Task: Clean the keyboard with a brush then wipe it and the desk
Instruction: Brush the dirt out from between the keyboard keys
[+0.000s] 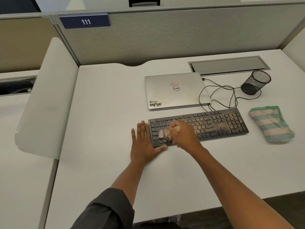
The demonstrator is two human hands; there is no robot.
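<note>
My right hand (179,134) grips the brush (162,133) at the keyboard (214,124)'s left end — dusty keys stretch rightward; my left hand (143,142) lies flat, steadying it.

I see a shut silver laptop (176,90), a black mesh cup (255,82) tipped over — a thin black wire (219,95) loops between them.

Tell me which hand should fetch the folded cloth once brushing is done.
Right, probably. The cloth lies past the keyboard's right end, on the right hand's side, though that hand must first put down the brush. The left hand rests flat at the opposite end, bracing the keyboard.
</note>
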